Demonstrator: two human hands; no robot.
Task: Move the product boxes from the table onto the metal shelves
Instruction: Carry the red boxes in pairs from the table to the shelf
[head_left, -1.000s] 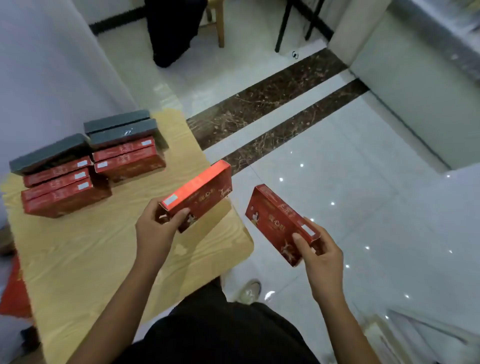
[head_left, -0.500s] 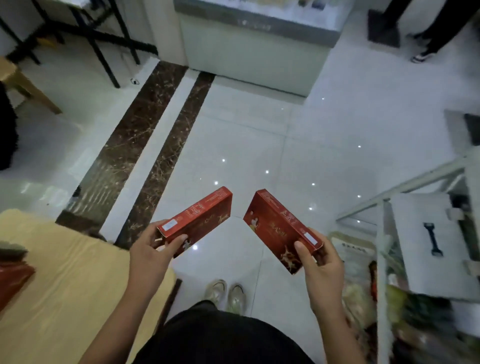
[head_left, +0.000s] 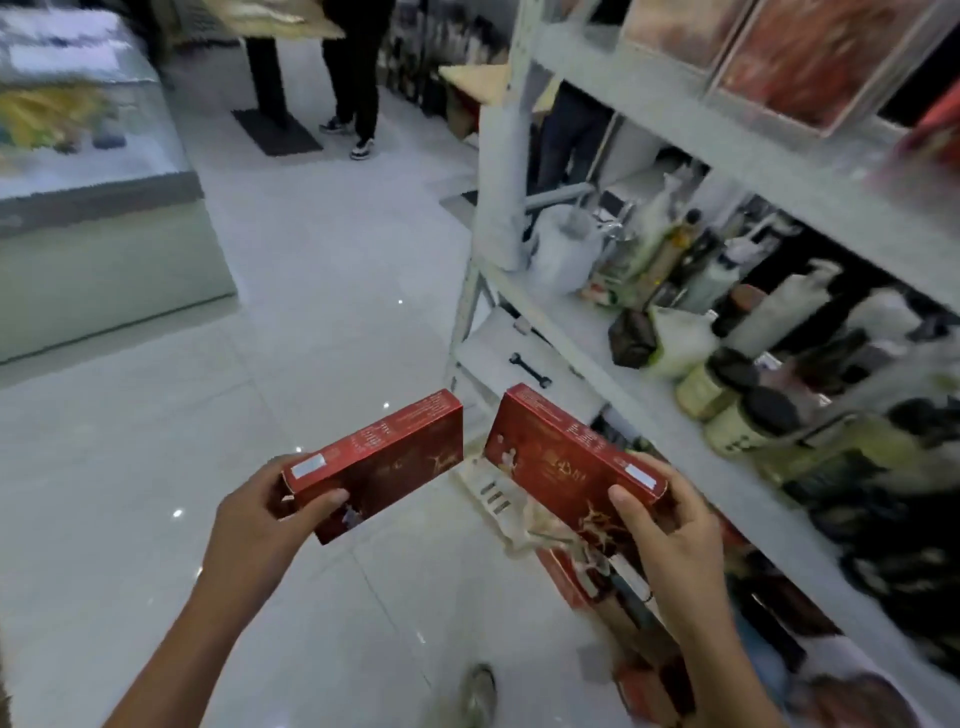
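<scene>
- Left hand (head_left: 254, 519): the left box (head_left: 384, 462), red, is gripped at its near end, thumb across the face, above the floor.
- Right hand (head_left: 670, 525): the right box (head_left: 566, 462) is gripped likewise, just beside the other and apart from it.
- Metal shelves (head_left: 727, 150), right: the middle tier is crowded with bottles (head_left: 769, 312). A bare stretch is best chosen, and each box set down flat, one at a time.

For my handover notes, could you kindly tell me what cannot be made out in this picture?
Head view:
- Print on the left hand's red cardboard box and the right hand's matching red box: too small, blurred.
- Labels of dark-lidded jars on the white metal shelves: motion blur.
- Table: outside the frame.
</scene>
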